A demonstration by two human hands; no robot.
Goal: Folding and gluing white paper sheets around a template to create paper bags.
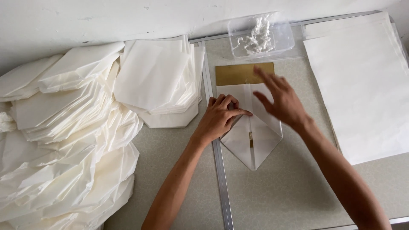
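The folded white paper (251, 132) lies in the middle of the frame on the grey desk (289, 191), just right of a metal strip (221, 179) that runs from the top down to the bottom edge. Its long axis runs up and down the frame, with the pointed tip toward the lower edge and the square end up against a gold-coloured card (238, 73). A central seam runs down its length.

The left hand (219, 117) is the nearer one: it rests on the paper's left flap, fingers curled, the fingertips pressing at the seam near the middle of the frame. The right hand (281, 100) is spread open, fingers extended toward the upper left, over the right flap and upper part of the paper (whether it touches the sheet or hovers just above, I cannot tell). Neither hand grips anything.

Above, a clear plastic tub (260, 36) with white paste sits against the wall. Flat white sheets (362, 85) lie at right; stacks of folded paper pieces (85, 127) fill the left.
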